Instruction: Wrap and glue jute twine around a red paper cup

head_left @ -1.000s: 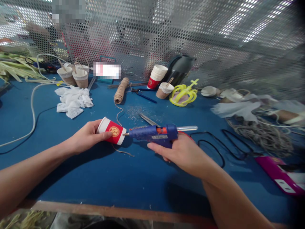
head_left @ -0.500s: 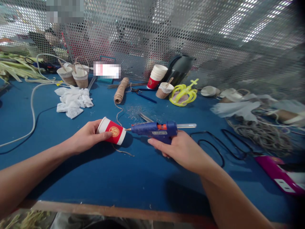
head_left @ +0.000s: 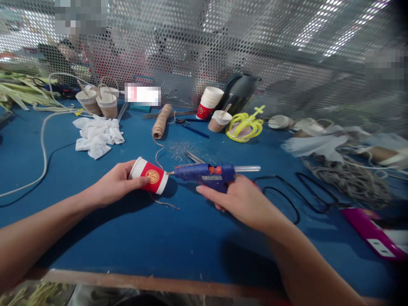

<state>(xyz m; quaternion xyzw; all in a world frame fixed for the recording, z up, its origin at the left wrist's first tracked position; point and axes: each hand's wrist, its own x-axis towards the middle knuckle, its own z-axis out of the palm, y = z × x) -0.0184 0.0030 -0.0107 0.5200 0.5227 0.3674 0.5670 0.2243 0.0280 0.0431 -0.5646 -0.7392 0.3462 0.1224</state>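
The left hand (head_left: pixel 116 182) has its fingers closed round a red and white paper cup (head_left: pixel 156 178), thumb along the near side; the far fingers are hidden behind it. The cup is tipped well over, its long axis running from the left fingers toward the right hand (head_left: pixel 244 199), with one end facing the right fingers. Those are curled round the handle of a blue glue gun (head_left: pixel 205 173) (whether the trigger is pressed I cannot tell). The gun's barrel points from the right fingers back toward the left ones, so its nozzle meets the upper corner of the cup's free end, touching or just beside it. The left hand is the nearer to the cup; only the nozzle reaches it from the right.

Just to the near side of the cup, a loose twine end (head_left: pixel 164 204) lies on the blue table (head_left: pixel 191 238). Beyond the barrel a pointed metal tool (head_left: pixel 194 157) shows, partly covered by the gun. To the right of the right fingers lies a black cord (head_left: pixel 298 214).

Farther beyond the left fingers are white cloth pieces (head_left: pixel 98 134) and a twine roll (head_left: pixel 162 122); beyond the right, blue-handled pliers (head_left: pixel 196 130), a yellow crown-like frame (head_left: pixel 244 137) and a cup stack (head_left: pixel 207 104). Nothing stands between the nozzle and the cup.
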